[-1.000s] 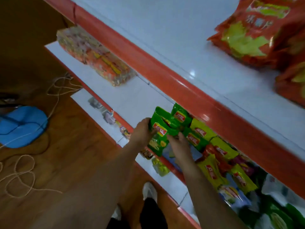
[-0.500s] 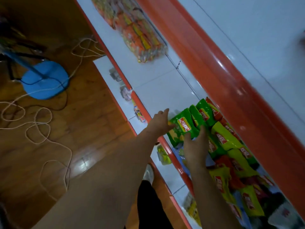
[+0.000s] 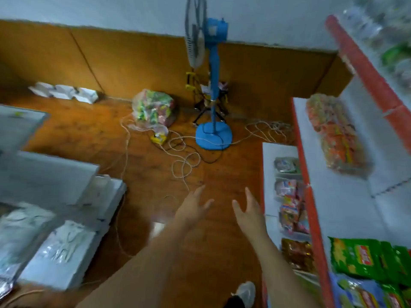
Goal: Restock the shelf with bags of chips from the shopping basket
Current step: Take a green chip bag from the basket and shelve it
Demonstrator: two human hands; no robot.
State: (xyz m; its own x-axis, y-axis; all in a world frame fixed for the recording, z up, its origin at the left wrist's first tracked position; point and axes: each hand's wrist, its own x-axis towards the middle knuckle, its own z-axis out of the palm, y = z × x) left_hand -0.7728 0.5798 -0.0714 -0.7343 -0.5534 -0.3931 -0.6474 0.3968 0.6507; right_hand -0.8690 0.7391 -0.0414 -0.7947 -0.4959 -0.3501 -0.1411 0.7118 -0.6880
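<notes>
Green chip bags (image 3: 364,260) on shelf (image 3: 347,196), near its red front edge, at lower right. Left hand (image 3: 193,210) and right hand (image 3: 249,213) out over wood floor (image 3: 222,174), fingers spread, holding nothing, clear of bags. Orange packets (image 3: 333,132) farther along same shelf. Blue fan (image 3: 212,85) stands by wall; cord (image 3: 184,156) looped on floor near base. Clear snack bag (image 3: 153,110) left of fan.

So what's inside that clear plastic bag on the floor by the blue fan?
The clear plastic bag shows a jumble of green, pink and yellow packets, too blurred to identify. Anything at its bottom or back is covered.
</notes>
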